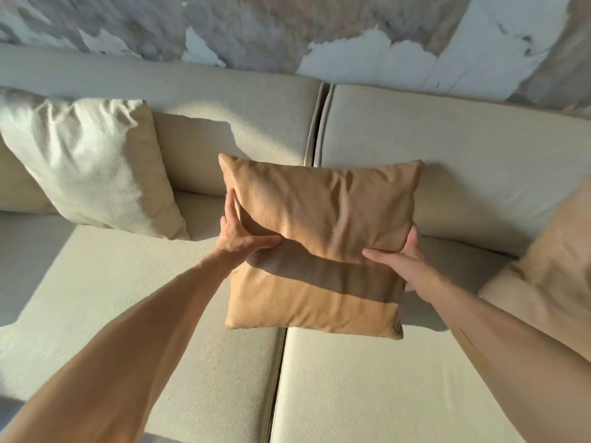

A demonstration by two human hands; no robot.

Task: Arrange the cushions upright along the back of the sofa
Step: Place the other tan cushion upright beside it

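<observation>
A tan cushion (319, 225) stands at the middle of the cream sofa, over the seam between two seat pads, its top edge against the backrest (243, 123). My left hand (238, 233) grips its left edge and my right hand (404, 260) grips its right edge. A cream cushion (92, 164) leans upright against the backrest at the left. Another tan cushion (550, 266), blurred, sits at the right edge of view, partly cut off.
The sofa seat (367, 378) spreads below the cushion in two pads split by a seam. Behind the backrest is a mottled grey and white wall (287, 30). Sunlight and arm shadows fall across the seat.
</observation>
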